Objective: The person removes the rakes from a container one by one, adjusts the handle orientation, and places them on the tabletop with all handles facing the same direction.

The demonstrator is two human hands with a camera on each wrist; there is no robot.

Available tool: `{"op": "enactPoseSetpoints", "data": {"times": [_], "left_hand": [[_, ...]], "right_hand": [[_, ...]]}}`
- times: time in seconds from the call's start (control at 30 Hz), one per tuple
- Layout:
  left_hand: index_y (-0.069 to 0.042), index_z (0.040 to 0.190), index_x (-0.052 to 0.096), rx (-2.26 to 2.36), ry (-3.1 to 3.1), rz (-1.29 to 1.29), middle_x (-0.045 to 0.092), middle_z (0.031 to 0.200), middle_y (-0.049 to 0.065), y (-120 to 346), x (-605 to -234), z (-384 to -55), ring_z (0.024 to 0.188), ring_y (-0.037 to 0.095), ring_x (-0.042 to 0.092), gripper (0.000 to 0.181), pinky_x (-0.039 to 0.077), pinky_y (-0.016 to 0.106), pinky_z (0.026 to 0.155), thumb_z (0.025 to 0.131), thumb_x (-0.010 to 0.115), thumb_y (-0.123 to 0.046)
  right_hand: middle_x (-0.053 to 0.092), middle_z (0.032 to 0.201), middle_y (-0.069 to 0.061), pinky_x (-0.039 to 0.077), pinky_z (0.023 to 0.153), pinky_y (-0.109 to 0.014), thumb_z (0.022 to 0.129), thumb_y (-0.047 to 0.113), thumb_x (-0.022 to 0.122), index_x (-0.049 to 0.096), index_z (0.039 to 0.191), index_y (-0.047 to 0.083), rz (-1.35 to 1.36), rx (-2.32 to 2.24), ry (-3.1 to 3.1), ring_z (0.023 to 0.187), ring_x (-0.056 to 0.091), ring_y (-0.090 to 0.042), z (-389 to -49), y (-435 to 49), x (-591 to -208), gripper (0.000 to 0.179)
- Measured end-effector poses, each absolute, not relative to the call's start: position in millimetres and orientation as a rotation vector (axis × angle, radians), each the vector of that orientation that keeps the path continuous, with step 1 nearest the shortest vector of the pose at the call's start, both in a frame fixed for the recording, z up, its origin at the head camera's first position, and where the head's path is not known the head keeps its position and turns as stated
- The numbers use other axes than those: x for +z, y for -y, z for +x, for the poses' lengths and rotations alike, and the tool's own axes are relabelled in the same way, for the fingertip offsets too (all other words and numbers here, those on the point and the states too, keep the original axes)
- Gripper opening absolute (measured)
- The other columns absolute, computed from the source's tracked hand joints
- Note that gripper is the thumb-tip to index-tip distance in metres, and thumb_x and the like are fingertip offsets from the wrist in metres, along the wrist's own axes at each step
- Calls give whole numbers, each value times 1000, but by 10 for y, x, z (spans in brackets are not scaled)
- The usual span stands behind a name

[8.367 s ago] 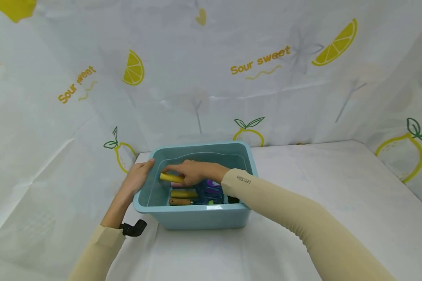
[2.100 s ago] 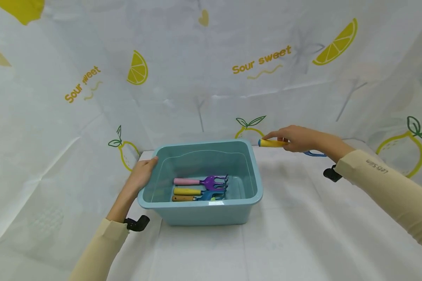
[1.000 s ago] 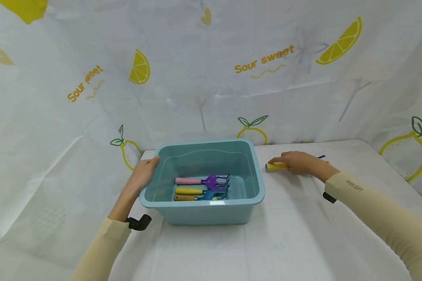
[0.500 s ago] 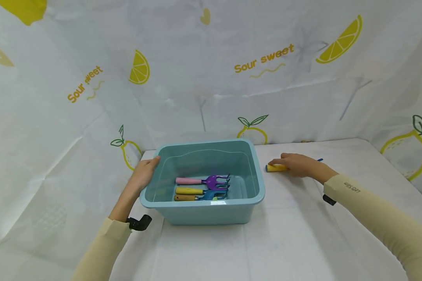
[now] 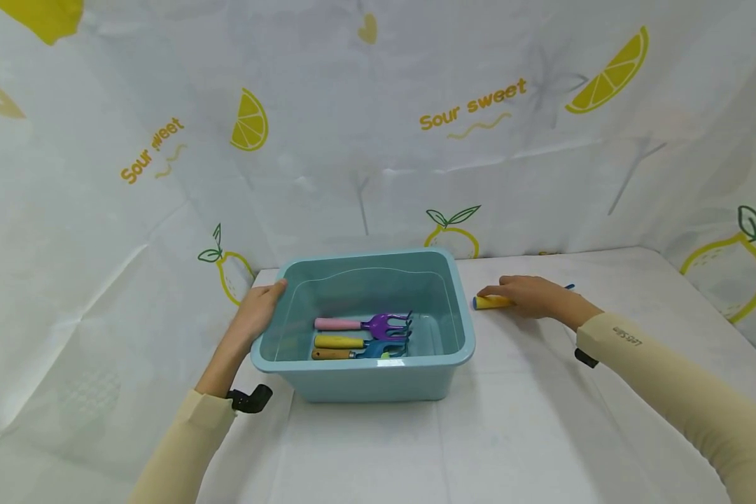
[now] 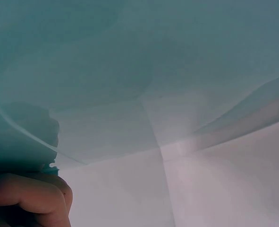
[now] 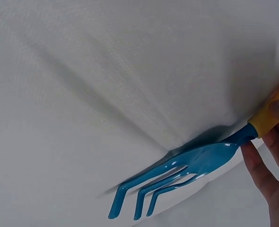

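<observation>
My left hand point(image 5: 254, 316) grips the left rim of a light blue plastic tub point(image 5: 378, 385), its bent fingers point(image 6: 38, 194) against the wall in the left wrist view. To the right of the tub, my right hand point(image 5: 532, 297) holds a hand rake point(image 7: 200, 158) by its yellow handle point(image 5: 493, 302), low over the white cloth. The rake's blue head and bent tines show in the right wrist view. Inside the tub lie a purple hand fork point(image 5: 378, 325) with a pink handle, a yellow-handled blue rake point(image 5: 340, 342) and a wooden-handled blue tool point(image 5: 332, 355), its head partly hidden by the front rim.
White cloth point(image 5: 510, 434) covers the table and extends in front of the tub and to its right. A lemon-printed white sheet point(image 5: 353, 175) rises behind the table and at both sides. The tub's right wall point(image 5: 456, 301) stands close to the yellow handle's end.
My right hand has lifted the yellow-handled rake out of the tub, carried it right and lowered it to the cloth, lately shifting slightly left. My left hand has stayed on the rim.
</observation>
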State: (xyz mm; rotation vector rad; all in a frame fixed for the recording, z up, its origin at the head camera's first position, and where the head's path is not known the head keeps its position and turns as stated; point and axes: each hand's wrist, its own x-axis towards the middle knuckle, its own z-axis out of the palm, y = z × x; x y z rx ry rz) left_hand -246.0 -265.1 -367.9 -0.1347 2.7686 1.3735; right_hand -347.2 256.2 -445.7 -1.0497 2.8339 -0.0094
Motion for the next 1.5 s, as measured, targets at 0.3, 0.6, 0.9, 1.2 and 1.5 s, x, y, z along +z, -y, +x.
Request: {"op": "enactPoseSetpoints", "data": {"times": [0.3,0.6,0.9,1.2,1.5], "left_hand": [[5,108,67,1409,-2755,-128,59,71,2,2635,-3690,-2458,64,13,60,64,52,28,58,111,35,-50],[-7,81,56,1438,-2752,-125,48,60,-4,2623,-3673,-2450,57,11,54,54,49,28,55,110,37,-49],[-3,88,62,1452,-2732,-123,52,63,-3,2622,-3685,-2466,60,10,56,56,50,27,56,110,37,-48],[8,120,67,1475,-2694,-167,67,83,4,2654,-3687,-2475,69,9,62,63,53,27,63,111,36,-47],[10,125,65,1526,-2655,-203,69,88,4,2650,-3679,-2478,71,9,63,65,53,27,63,110,38,-47]], "right_hand": [[68,109,-7,59,83,-50,89,2,76,62,140,22,-983,-2,-2862,93,68,-26,-3469,-2553,-4273,57],[68,119,-10,60,79,-45,90,6,75,64,135,20,-1039,-13,-2874,96,69,-28,-3378,-2400,-3863,49],[69,111,-7,61,78,-42,89,6,76,68,128,17,-1172,-5,-2924,95,70,-25,-3297,-2227,-3419,41],[69,113,-8,60,83,-45,92,9,71,68,129,15,-1173,-129,-2942,99,70,-26,-3232,-2027,-3061,38],[70,115,-8,59,85,-45,93,10,72,70,126,15,-1313,-102,-2921,99,70,-25,-3172,-1704,-2822,33]]}}
